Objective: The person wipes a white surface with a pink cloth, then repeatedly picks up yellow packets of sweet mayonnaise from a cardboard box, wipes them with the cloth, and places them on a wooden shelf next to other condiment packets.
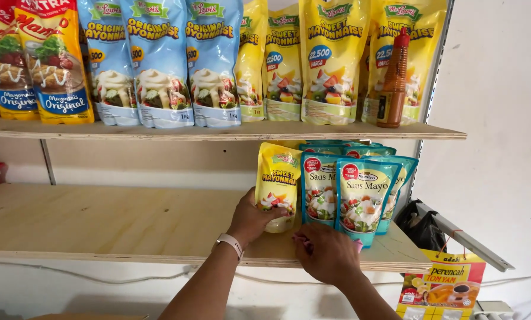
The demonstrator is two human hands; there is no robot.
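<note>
Down at the front edge of the lower shelf (129, 225), my left hand (250, 220) has its grip wrapped round the bottom of the yellow mayo pouch (277, 184), I reckon to keep it upright since it'd flop otherwise. My right hand (326, 253) is curled at 6 o'clock under the teal pouches (363, 198), maybe pinching something pink, can't tell. More teal pouches crowd behind at 12. Overhead, the upper shelf (218, 133) carries big blue and yellow pouches, with a brown sauce bottle (394, 80) at 1 o'clock.

I count three blue pouches (159, 65) and one bottle (394, 80) above, and one yellow pouch (277, 178) below.
</note>
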